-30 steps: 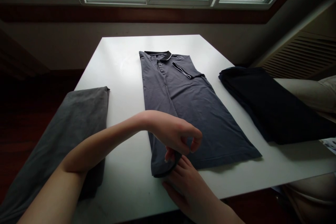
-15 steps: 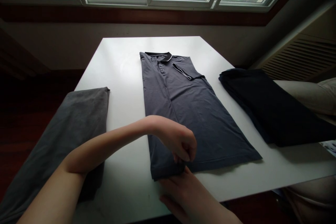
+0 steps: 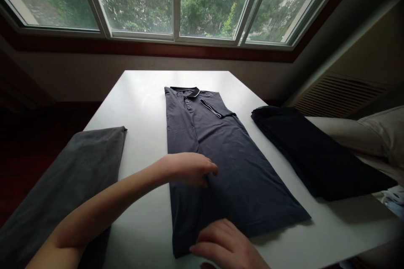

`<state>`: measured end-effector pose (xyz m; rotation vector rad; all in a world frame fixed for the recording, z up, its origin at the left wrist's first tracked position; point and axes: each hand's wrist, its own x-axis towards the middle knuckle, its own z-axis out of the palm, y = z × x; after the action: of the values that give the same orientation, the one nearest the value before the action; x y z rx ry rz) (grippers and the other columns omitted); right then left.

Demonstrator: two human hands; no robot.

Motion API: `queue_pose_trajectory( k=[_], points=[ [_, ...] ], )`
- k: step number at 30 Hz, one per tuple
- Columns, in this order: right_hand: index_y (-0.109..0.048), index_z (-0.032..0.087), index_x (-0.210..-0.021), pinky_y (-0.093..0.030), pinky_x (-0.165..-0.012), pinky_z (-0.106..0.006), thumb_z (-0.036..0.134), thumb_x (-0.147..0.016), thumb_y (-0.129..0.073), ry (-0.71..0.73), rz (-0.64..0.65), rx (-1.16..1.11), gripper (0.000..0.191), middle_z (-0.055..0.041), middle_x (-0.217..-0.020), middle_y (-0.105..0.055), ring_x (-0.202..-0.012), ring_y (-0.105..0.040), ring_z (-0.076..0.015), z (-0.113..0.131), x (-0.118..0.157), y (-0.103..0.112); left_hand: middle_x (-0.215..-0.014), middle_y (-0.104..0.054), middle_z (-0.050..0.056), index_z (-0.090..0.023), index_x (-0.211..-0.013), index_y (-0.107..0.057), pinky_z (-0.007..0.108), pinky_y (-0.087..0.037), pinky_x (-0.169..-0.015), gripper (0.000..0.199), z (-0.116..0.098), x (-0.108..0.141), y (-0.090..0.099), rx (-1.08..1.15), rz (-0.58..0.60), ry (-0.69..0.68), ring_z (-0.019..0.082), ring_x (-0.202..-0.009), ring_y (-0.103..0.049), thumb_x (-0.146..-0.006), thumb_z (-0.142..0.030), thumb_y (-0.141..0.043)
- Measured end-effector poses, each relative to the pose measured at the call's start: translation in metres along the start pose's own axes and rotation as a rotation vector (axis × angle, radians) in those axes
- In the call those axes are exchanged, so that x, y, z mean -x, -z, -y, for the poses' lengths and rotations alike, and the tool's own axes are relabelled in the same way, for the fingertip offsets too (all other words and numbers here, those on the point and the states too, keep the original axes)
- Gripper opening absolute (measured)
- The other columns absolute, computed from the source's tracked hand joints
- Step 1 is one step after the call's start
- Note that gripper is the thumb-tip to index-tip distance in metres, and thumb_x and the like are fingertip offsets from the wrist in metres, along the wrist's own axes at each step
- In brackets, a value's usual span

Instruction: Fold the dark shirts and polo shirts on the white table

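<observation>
A dark grey-blue polo shirt (image 3: 240,176) lies spread on a white table (image 3: 142,105), its black collar toward the window and its left side folded inward. My left hand (image 3: 191,169) is closed over the shirt's middle, near the folded edge. Its fingertips appear to pinch the fabric, though they are partly hidden. My right hand (image 3: 230,243) is at the bottom hem, with its forefinger stretched left and a gap to the thumb. Part of that hand is cut off by the lower edge of the view.
On the left, a folded grey garment (image 3: 78,172) hangs over the table's side. A folded black garment (image 3: 312,155) lies on the right, beside another person's arm (image 3: 337,130). Behind the table is a window (image 3: 135,4); a slatted panel (image 3: 337,90) stands far right.
My left hand has moved from the hem up to the shirt's middle. My right hand has come away from the left hand and now lies lower. The view has tilted upward.
</observation>
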<state>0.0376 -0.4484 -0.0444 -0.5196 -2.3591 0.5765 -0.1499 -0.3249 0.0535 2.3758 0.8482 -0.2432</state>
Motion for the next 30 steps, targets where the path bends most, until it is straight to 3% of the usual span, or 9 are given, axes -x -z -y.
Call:
queue_pose_trajectory(
  k=[2,5,10,15,23,30],
  points=[
    [-0.063,0.021,-0.105,-0.048,-0.073,-0.027,0.028,-0.096,-0.044,-0.037,-0.068,0.112,0.022,-0.0063,-0.089,-0.067,-0.082,-0.061,-0.0154,-0.009,-0.002,0.002,-0.117,-0.066,0.007,-0.017,-0.119,-0.060,0.025,-0.046,-0.083,0.036,0.008,0.004,0.006,-0.060,-0.055,0.075,0.019,-0.103,-0.061,-0.083,-0.018,-0.065],
    [-0.062,0.021,-0.110,-0.049,-0.081,-0.029,0.022,-0.089,-0.052,-0.074,0.023,0.202,0.024,-0.0089,-0.103,-0.067,-0.095,-0.061,-0.0184,-0.018,-0.001,0.008,-0.108,-0.068,0.006,-0.017,-0.109,-0.064,0.025,-0.047,-0.076,0.031,0.023,0.011,0.014,-0.171,-0.085,0.254,0.020,-0.096,-0.062,-0.078,-0.021,-0.069],
    [-0.062,0.025,-0.107,-0.046,-0.084,-0.030,0.028,-0.089,-0.055,0.001,0.001,0.214,0.020,-0.0044,-0.100,-0.069,-0.093,-0.060,-0.0173,-0.027,0.007,-0.002,-0.093,-0.070,0.005,-0.016,-0.095,-0.071,0.024,-0.045,-0.063,0.038,0.043,0.015,0.022,-0.208,0.134,0.553,0.022,-0.084,-0.064,-0.064,-0.036,-0.081],
    [-0.060,0.028,-0.110,-0.035,-0.103,-0.035,0.034,-0.092,-0.056,0.054,0.151,0.190,0.019,0.0001,-0.102,-0.069,-0.095,-0.059,-0.0149,-0.014,-0.006,-0.012,-0.091,-0.070,0.003,-0.016,-0.099,-0.071,0.023,-0.042,-0.058,0.050,0.048,0.011,0.020,-0.192,0.174,0.572,0.020,-0.079,-0.063,-0.055,-0.034,-0.087],
    [-0.060,0.024,-0.102,-0.041,-0.091,-0.033,0.022,-0.087,-0.059,-0.006,0.273,0.092,0.016,0.0000,-0.106,-0.068,-0.096,-0.057,-0.0164,0.008,-0.032,-0.031,-0.094,-0.070,0.002,-0.016,-0.102,-0.069,0.022,-0.042,-0.060,0.053,0.047,0.014,0.024,-0.177,0.201,0.554,0.019,-0.080,-0.062,-0.052,-0.022,-0.086],
    [-0.060,0.020,-0.092,-0.043,-0.076,-0.029,0.017,-0.091,-0.047,0.059,0.114,-0.003,0.013,-0.0003,-0.094,-0.071,-0.083,-0.056,-0.0142,0.010,-0.028,-0.036,-0.094,-0.071,0.004,-0.015,-0.100,-0.069,0.022,-0.043,-0.060,0.046,0.049,0.014,0.024,-0.158,0.197,0.545,0.019,-0.080,-0.062,-0.058,-0.027,-0.083]
  ],
)
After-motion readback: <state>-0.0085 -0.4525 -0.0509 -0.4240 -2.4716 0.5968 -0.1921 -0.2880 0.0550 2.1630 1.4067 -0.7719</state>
